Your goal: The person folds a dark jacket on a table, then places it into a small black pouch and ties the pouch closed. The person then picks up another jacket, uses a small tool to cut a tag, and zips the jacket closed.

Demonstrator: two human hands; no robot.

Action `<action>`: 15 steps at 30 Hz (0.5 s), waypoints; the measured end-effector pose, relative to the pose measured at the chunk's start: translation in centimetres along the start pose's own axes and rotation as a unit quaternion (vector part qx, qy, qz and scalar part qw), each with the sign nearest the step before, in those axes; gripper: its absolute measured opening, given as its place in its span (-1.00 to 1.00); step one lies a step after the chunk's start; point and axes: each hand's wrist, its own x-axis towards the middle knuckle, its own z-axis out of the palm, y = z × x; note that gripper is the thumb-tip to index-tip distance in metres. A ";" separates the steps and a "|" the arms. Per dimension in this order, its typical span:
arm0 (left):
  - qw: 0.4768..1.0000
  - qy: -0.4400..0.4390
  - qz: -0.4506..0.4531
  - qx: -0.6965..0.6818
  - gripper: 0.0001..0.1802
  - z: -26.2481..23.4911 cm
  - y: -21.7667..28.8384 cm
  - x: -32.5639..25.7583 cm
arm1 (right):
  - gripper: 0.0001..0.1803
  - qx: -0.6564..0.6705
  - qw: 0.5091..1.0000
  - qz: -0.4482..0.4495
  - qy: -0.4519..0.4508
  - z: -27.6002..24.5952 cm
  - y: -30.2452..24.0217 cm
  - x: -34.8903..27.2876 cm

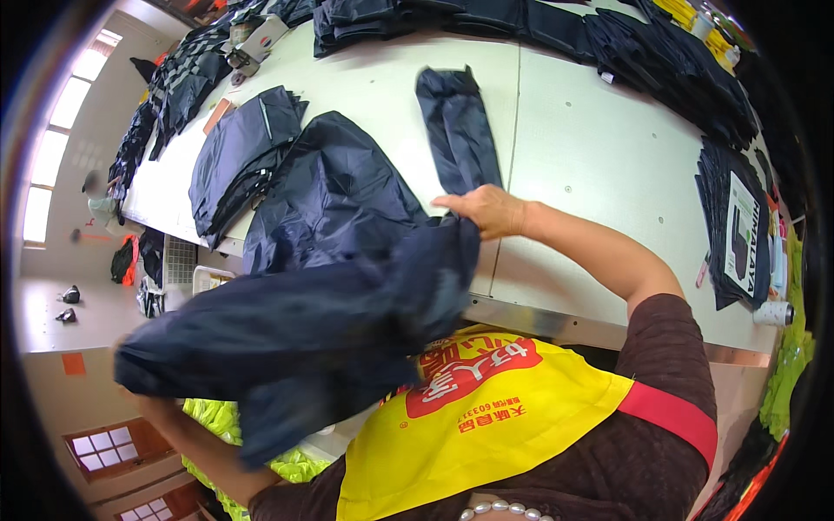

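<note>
A dark navy garment (295, 326), made of thin shiny cloth, stretches between my two hands above the near edge of the table. My right hand (493, 211) is closed on the cloth at the garment's right end, its thumb pointing left. From beside that hand, a sleeve-like narrow part (459, 130) lies away across the tabletop. At the far left, my left hand (135, 399) is raised under the other end of the garment; cloth hides most of its fingers, and motion blurs it. Behind the lifted part, a wide bunched section (339, 187) rests on the table.
A stack of folded dark pieces (239, 165) sits left on the white table (599, 208). More dark stacks (556, 30) line the far side. To the right are dark pieces with a printed panel (743, 234) and a thread cone (773, 313). Yellow-green cloth (208, 425) lies below at left.
</note>
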 end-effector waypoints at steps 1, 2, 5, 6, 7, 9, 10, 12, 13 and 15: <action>0.997 -0.007 -0.062 0.035 -0.64 -8.2 -7.5 1.2 | -0.53 0.142 0.989 -0.017 -0.028 -1.4 -3.7 0.9; 0.992 0.034 -0.115 0.042 -0.64 -14.9 -12.1 2.2 | -0.58 0.190 0.972 -0.052 -0.124 -1.8 -6.3 1.5; 0.977 0.115 -0.172 0.060 -0.63 -29.6 -23.4 7.2 | -0.67 0.392 0.877 -0.133 -0.245 -8.8 -16.9 1.3; 0.969 0.136 -0.177 0.105 -0.63 -31.4 -24.1 10.1 | -0.65 0.422 0.854 -0.164 -0.257 -10.5 -18.8 1.4; 0.966 0.146 -0.164 0.137 -0.63 -29.7 -24.0 13.0 | -0.63 0.450 0.831 -0.189 -0.266 -11.3 -20.4 1.6; 0.968 0.151 -0.107 0.169 -0.64 -24.4 -21.8 19.5 | -0.52 0.471 0.815 -0.223 -0.253 -11.6 -22.3 1.4; 0.974 0.141 -0.068 0.165 -0.64 -20.3 -19.5 22.9 | -0.53 0.504 0.798 -0.232 -0.235 -11.7 -22.2 1.0; 0.984 0.116 0.025 0.136 -0.64 -11.6 -12.6 27.6 | -0.55 0.582 0.776 -0.173 -0.172 -13.0 -21.7 -0.9; 0.985 0.102 0.073 0.114 -0.64 -7.1 -8.4 29.2 | -0.55 0.622 0.758 -0.151 -0.127 -13.3 -21.2 -2.0; 0.983 0.056 0.170 0.043 -0.64 4.0 0.1 31.9 | -0.51 0.643 0.748 -0.099 -0.131 -13.9 -19.4 -4.4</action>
